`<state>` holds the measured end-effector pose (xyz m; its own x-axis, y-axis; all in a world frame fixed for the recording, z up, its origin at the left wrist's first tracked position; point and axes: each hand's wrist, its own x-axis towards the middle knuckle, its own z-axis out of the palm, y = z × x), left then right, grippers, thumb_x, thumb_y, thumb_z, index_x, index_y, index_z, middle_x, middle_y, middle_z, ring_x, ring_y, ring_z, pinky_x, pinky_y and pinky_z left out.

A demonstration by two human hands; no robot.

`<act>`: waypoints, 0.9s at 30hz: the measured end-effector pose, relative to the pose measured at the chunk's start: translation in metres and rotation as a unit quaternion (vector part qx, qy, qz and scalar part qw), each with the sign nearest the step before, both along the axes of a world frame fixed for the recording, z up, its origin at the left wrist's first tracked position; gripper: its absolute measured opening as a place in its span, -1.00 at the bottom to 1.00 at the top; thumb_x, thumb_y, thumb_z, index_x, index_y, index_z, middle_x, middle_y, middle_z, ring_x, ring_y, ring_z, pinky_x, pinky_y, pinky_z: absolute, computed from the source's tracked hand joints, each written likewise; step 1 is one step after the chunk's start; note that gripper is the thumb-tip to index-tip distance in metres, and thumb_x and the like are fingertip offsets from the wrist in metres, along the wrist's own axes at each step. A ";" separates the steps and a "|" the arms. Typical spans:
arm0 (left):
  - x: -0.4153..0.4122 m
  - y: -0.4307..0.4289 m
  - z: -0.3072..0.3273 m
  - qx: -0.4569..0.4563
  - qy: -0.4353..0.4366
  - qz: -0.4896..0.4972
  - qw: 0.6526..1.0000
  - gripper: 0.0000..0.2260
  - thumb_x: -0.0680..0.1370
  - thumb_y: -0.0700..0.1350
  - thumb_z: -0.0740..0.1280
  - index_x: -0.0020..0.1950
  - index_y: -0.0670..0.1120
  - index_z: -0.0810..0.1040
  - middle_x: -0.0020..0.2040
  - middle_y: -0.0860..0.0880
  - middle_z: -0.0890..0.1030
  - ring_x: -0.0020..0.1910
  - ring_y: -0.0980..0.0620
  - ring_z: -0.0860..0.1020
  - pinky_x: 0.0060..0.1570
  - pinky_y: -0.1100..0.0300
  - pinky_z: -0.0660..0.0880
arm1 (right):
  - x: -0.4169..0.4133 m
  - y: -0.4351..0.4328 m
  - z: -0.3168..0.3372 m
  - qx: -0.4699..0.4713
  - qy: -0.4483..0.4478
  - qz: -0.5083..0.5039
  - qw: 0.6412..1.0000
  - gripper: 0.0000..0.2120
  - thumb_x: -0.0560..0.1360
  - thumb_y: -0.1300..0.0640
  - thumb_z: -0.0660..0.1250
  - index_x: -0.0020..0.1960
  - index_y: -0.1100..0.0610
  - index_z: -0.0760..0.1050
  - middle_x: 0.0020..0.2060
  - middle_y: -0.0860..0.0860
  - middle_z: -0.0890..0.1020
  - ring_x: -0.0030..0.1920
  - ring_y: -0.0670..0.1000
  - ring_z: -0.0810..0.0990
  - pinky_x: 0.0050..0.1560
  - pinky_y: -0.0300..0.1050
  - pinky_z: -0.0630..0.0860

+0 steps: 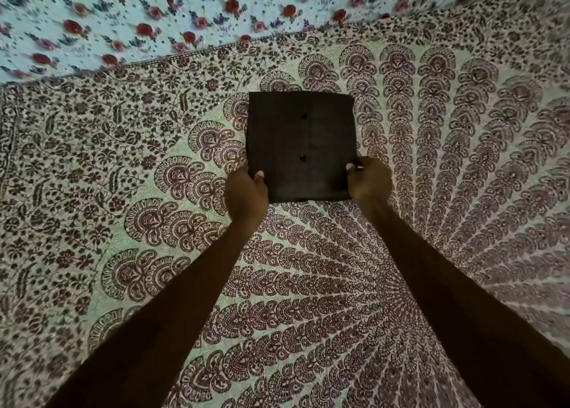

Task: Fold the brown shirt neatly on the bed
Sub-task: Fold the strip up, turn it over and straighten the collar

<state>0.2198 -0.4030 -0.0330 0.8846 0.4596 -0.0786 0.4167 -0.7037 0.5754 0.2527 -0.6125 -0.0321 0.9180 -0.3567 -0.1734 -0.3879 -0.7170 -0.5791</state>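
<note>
Brown shirt (pixel 300 147) already small neat rectangle, two buttons showing down middle. Sits flat on bed (pixel 308 284), in middle of scene, on patterned cover. Left hand (pixel 245 196) pinches near left corner, thumb on top. Right hand (pixel 368 181) pinches near right corner, thumb on top. Hands apart, one at each side. Flowery sheet (pixel 154 16) lies at far edge. Step looks like last one: folding seems done, person squares bundle up. Next move likely needs gentle letting go, maybe soft pat, so folds stay tidy.
</note>
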 end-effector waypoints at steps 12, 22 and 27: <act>0.016 0.035 -0.010 -0.266 0.164 0.066 0.948 -0.65 0.53 -0.05 0.35 0.18 -0.29 0.56 0.16 -0.27 0.61 0.16 -0.24 0.58 0.16 -0.02 0.55 | -0.003 -0.012 0.003 0.126 0.069 -0.070 0.987 -0.76 0.48 0.09 0.40 0.08 0.20 0.65 0.01 0.22 0.68 0.02 0.23 0.65 0.06 0.12 0.60; 0.037 0.023 -0.003 -0.355 0.134 0.120 0.917 -0.44 0.47 0.13 0.38 0.30 -0.24 0.48 0.25 -0.21 0.56 0.18 -0.23 0.56 0.18 -0.12 0.52 | 0.013 -0.005 0.018 0.099 0.112 -0.056 0.987 -0.48 0.53 -0.03 0.36 0.29 0.35 0.41 0.27 0.25 0.52 0.26 0.24 0.50 0.20 0.02 0.47; 0.024 0.016 0.017 -0.446 0.154 0.101 0.876 -0.59 0.64 0.03 0.18 0.41 -0.18 0.39 0.34 -0.13 0.50 0.27 -0.13 0.51 0.25 0.01 0.46 | 0.013 -0.008 0.025 0.281 0.176 -0.061 0.942 -0.50 0.55 0.09 0.34 0.37 0.33 0.34 0.27 0.14 0.50 0.23 0.16 0.51 0.08 -0.06 0.47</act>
